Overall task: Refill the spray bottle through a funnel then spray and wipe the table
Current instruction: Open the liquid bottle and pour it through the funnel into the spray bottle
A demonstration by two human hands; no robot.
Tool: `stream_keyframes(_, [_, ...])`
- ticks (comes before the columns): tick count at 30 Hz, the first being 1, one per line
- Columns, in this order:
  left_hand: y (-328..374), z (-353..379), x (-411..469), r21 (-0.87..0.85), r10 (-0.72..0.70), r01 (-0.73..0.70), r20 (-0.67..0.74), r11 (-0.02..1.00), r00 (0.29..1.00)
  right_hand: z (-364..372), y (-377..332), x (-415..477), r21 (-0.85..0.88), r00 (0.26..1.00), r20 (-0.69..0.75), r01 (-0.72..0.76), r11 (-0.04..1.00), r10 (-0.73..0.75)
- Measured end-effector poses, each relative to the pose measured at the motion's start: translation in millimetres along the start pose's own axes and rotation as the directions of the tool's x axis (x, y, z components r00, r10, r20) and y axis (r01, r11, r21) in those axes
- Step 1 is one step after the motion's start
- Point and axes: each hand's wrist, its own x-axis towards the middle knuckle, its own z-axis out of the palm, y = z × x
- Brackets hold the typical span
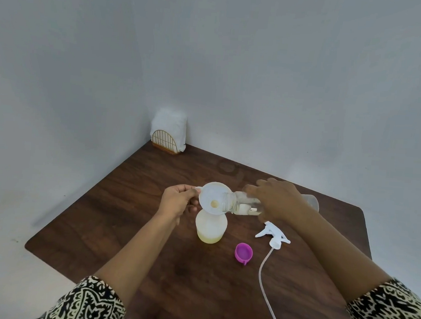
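Single head-worn wide-angle view, looking forward and steeply down from above onto a dark wooden table (pixel 149 230) near a wall corner, forearms entering from bottom edge, hands mid-frame.

Dark brown table (pixel 151 205), purple cap (pixel 243 252), pale yellow liquid (pixel 210 238) — sleeves (pixel 393 311) patterned black-and-cream.

Matt dark wood table (pixel 149 230), translucent plastic funnel (pixel 210 196)

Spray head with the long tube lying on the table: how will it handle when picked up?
The spray head looks light, all thin plastic. Its dip tube curves along the table, so it will probably dangle and swing. It may drip.
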Motion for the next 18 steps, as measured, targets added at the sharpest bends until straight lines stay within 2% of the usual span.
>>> stream_keyframes(11, [-1,-1,4,-0.002,-0.004,0.004,-0.008,1.0,1.0,22,4,-1,0.179,0.999,0.007,-0.051,0.983,0.051])
stream_keyframes(18, [-2,-2,5,0.005,-0.016,0.016,-0.005,1.0,1.0,45,4,-5,0.441,0.997,0.03,-0.083,0.894,0.078])
